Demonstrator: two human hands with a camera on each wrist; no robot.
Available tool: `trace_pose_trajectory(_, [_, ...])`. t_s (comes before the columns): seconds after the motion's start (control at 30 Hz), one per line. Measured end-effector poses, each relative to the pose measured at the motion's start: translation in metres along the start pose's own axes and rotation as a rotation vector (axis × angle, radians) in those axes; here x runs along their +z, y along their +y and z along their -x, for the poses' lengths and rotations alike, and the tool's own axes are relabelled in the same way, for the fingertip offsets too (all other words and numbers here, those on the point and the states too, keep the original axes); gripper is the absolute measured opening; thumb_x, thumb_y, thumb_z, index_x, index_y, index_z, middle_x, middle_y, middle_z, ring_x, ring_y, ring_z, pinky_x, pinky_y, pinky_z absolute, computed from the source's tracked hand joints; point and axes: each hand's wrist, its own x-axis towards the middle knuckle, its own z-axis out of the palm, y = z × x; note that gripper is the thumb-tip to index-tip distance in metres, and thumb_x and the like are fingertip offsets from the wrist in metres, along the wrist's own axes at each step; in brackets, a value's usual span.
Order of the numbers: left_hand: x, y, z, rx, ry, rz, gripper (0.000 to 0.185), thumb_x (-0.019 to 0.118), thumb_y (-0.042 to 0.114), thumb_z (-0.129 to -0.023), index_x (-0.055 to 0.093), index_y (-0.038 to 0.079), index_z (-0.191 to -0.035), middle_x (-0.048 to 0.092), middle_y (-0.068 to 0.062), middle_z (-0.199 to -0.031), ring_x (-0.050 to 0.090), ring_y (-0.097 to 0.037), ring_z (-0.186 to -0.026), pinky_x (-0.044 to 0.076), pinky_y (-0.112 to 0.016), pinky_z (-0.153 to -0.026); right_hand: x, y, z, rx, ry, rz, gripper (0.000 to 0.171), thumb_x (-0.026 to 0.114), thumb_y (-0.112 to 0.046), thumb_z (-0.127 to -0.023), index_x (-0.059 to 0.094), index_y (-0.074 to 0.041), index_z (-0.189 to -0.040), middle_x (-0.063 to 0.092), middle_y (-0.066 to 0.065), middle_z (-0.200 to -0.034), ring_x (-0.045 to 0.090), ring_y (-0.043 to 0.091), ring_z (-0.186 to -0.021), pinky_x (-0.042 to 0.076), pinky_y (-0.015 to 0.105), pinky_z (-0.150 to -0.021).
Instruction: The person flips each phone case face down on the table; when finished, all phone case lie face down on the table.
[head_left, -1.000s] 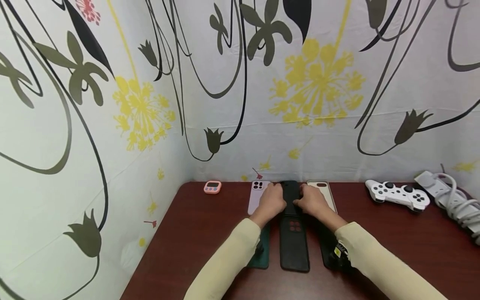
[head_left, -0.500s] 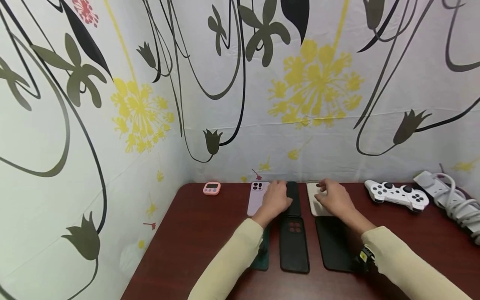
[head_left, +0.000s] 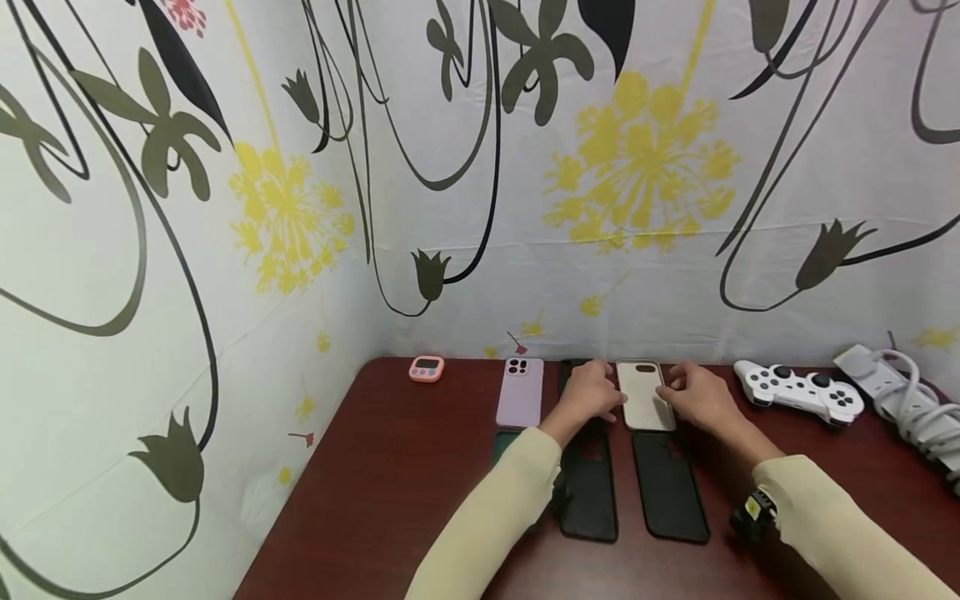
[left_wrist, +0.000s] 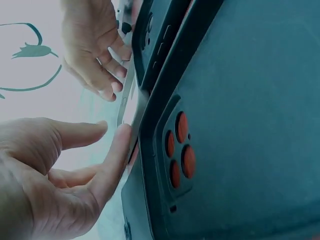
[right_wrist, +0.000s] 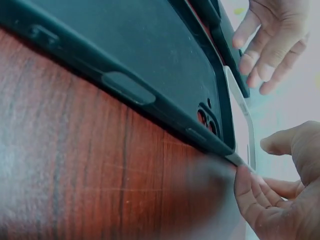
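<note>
A white phone case lies in the back row between my two hands. My left hand is over the black phone case beside it, partly hiding that case, its fingertips near the white case's left edge. At the white case's right edge is my right hand; in the right wrist view its fingertips meet the case's near corner while the thumb stays apart. Both hands have loosely extended fingers. In front lie a black case with camera holes and another black case.
To the left are a lilac phone case and a green one, largely hidden by my left sleeve. A pink timer sits at the back left. A white game controller and a power strip with coiled cable lie right.
My left hand has moved right from between the lilac and black cases toward the white one. My right hand left the black case and shifted right, over the white case to its right edge.
</note>
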Motion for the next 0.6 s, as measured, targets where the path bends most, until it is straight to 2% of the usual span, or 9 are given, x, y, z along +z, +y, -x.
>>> trace_pose_trajectory(0.1, [0.003,0.004,0.000,-0.013,-0.003,-0.074,0.041,0.082,0.015,-0.093,0.068,0.006,-0.131,0.075,-0.006,-0.097,0.076,-0.017,-0.062,0.064,-0.026,-0.076,-0.002,0.001,0.000,0.046,-0.049,-0.063,0.058,0.066,-0.027,-0.101,0.050,0.016,-0.137,0.067,0.034,-0.118,0.072,0.017,-0.071,0.059,0.033,-0.061])
trace_pose_trajectory(0.27, [0.006,0.010,-0.002,-0.003,0.013,-0.146,0.020,0.083,0.014,-0.093,0.074,0.006,-0.109,0.076,-0.009,-0.089,0.075,-0.016,-0.060,0.061,-0.024,-0.063,-0.005,0.004,0.000,0.093,-0.089,-0.134,0.059,0.068,-0.024,-0.100,0.051,0.019,-0.137,0.068,0.033,-0.117,0.076,0.018,-0.073,0.064,0.035,-0.066])
trace_pose_trajectory(0.5, [0.012,0.015,-0.007,0.004,0.001,-0.233,0.010,0.081,0.013,-0.094,0.080,0.004,-0.099,0.075,-0.007,-0.070,0.073,-0.014,-0.058,0.057,-0.023,-0.055,-0.005,0.010,0.002,0.068,-0.094,-0.149,0.057,0.071,-0.022,-0.099,0.053,0.017,-0.137,0.069,0.030,-0.117,0.078,0.020,-0.079,0.065,0.035,-0.070])
trace_pose_trajectory(0.6, [0.020,0.013,-0.015,0.008,-0.014,-0.285,0.012,0.079,0.011,-0.093,0.080,0.006,-0.083,0.071,-0.004,-0.060,0.067,-0.013,-0.050,0.050,-0.022,-0.047,-0.007,0.012,0.004,0.048,-0.095,-0.137,0.057,0.072,-0.021,-0.098,0.054,0.015,-0.138,0.068,0.030,-0.120,0.077,0.021,-0.083,0.065,0.035,-0.071])
